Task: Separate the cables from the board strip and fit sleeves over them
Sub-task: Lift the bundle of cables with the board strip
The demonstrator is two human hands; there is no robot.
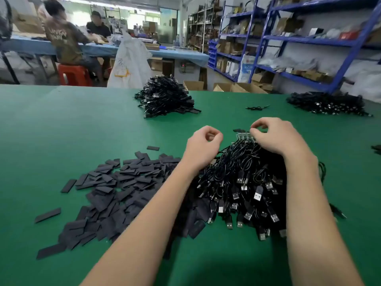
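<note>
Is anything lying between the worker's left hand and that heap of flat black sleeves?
Nothing visible does. The left hand, fingers curled, hovers at the edge of the tangled black USB cable pile; the flat black sleeves lie spread on the green table directly beside and below its forearm.

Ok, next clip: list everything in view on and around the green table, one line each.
table: one, green, fills foreground
sleeves: loose pile, too many to count, dark grey, left of the arms
cables: one heap, black with USB plugs, under both hands
board strip: small, at the heap's far edge, by the right hand
far cable piles: two, black, one at centre, one far right
white sack: one, behind the table
shelving: blue, right wall
people: two, seated at the far blue bench
left hand: curled, contents unclear
right hand: pinching at the strip
</note>
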